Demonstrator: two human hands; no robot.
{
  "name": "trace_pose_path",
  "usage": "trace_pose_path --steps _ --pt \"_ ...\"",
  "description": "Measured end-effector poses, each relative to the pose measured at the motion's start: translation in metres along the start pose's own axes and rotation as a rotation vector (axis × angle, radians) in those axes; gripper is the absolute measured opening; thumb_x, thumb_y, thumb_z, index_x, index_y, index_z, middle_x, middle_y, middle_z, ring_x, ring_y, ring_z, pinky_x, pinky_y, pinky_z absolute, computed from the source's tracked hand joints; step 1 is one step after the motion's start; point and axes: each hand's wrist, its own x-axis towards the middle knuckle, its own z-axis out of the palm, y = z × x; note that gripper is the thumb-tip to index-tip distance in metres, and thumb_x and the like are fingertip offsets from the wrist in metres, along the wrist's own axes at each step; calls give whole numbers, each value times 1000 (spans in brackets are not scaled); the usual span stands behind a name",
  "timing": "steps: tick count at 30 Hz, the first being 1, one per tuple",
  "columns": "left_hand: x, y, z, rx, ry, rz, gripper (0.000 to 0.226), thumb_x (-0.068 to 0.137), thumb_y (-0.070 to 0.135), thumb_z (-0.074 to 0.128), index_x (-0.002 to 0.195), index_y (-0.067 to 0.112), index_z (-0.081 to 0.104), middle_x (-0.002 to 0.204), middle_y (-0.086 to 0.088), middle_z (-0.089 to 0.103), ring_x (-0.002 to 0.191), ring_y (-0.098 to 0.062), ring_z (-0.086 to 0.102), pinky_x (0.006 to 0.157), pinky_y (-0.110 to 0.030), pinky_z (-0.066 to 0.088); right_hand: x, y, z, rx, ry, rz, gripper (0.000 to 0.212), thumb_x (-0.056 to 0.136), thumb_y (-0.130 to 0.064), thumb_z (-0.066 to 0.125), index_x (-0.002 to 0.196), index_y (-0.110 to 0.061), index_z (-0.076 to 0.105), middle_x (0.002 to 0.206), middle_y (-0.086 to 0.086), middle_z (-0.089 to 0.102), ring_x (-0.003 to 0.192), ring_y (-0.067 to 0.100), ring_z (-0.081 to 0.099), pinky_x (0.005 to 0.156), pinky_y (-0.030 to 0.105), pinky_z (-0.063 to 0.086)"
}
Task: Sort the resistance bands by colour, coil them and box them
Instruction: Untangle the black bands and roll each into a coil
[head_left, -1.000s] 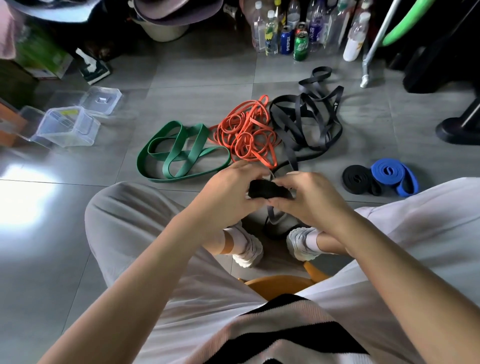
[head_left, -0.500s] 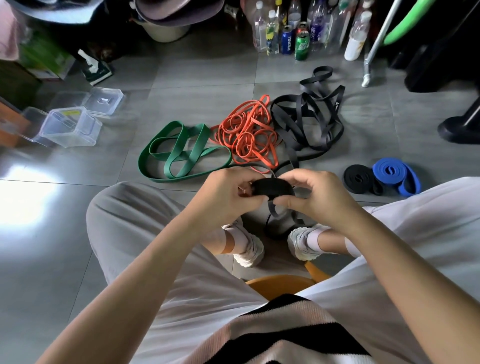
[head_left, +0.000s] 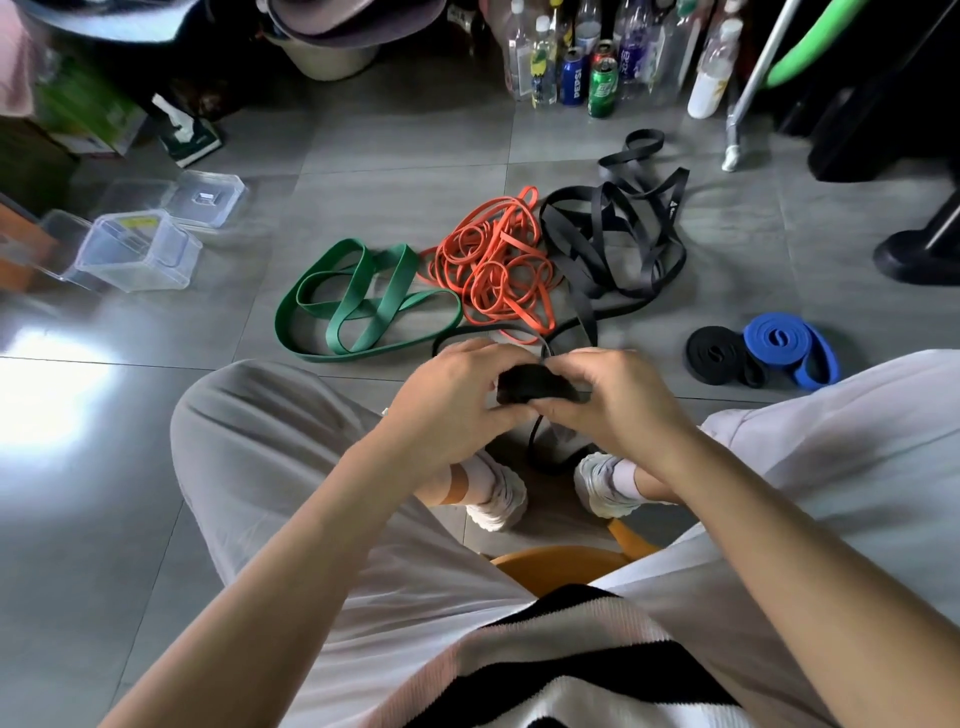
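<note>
Both hands are on it, left hand (head_left: 457, 395) and right hand (head_left: 618, 400) pinching the half-coiled black rubber resistance band (head_left: 530, 387) between the knees, tail dangling, and the blue drinks can (head_left: 574, 83) behind reads PEPSI.

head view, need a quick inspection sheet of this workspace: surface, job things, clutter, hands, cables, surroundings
surface: grey tiled floor, bright glare patch at the left.
job's things: black coil part wound, its tail hanging towards the floor; green band, orange bands and loose black bands in separate piles; coiled black band and coiled blue band side by side at the right; clear box and lid at the left.
clutter: bottles and cans along the far edge.
grippers: left hand and right hand both grip the black coil.
cables: nothing seen.
surroundings: orange stool under the person; black stand base at the right.
</note>
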Motion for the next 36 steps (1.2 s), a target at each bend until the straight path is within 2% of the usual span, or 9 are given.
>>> trace_pose_path --steps 5,8,13,18,20,24,27,31,36 --pt "5 2 -17 -51 118 -12 23 77 25 71 100 24 70 70 21 51 69 -4 48 66 -24 40 12 -11 -12 27 62 -24 25 75 -24 75 99 -17 71 84 -10 62 79 8 59 69 17 42" --pt "7 1 -25 -412 226 -118 32 76 10 75 96 33 67 80 17 66 76 -10 64 77 -26 51 17 -12 -23 133 70 2 33 73 -25 79 105 -20 70 92 -12 64 86 1 60 81 14 46" --pt "13 1 -24 -1072 280 -76 27 76 3 68 101 13 63 84 5 73 80 -9 68 73 -21 54 25 -15 -27 377 156 15 32 72 -22 79 103 -21 70 93 0 70 90 11 66 88 34 52" --pt "15 6 -13 -1540 154 -233 24 81 0 58 104 6 60 86 -5 72 77 -13 69 68 -19 56 28 -16 -27 547 164 -12 31 73 -9 76 93 -31 66 78 -17 71 78 1 66 81 22 53" --pt "16 5 -13 -1388 141 -295 23 82 1 63 103 10 60 88 -8 69 77 -15 68 69 -21 56 27 -13 -25 494 180 23 26 74 -14 77 94 -27 68 82 -10 72 80 8 67 83 30 55" --pt "22 4 -30 -245 159 -105 38 80 16 73 114 26 60 106 6 56 88 -11 56 82 -25 46 29 -10 -28 165 106 34 27 76 -23 76 102 -17 72 92 0 73 85 13 66 81 31 50" --pt "26 14 -45 178 66 25 36 83 32 67 118 28 61 103 12 59 91 -11 54 80 -30 46 33 -15 -32 -6 87 -77 23 76 -24 75 96 -14 73 87 4 72 80 16 63 71 29 44" --pt "31 16 -56 150 94 50 22 83 24 67 104 26 68 87 11 63 84 -15 60 74 -33 47 35 -19 -37 42 109 -93 24 73 -26 78 95 -16 72 85 0 70 77 12 61 69 27 46" --pt "33 5 -56 -509 222 -89 36 73 7 76 89 37 66 82 13 68 78 -6 66 73 -20 51 38 -17 -47 203 153 -43 26 69 -33 78 94 -32 73 87 -4 73 83 15 67 81 39 52"
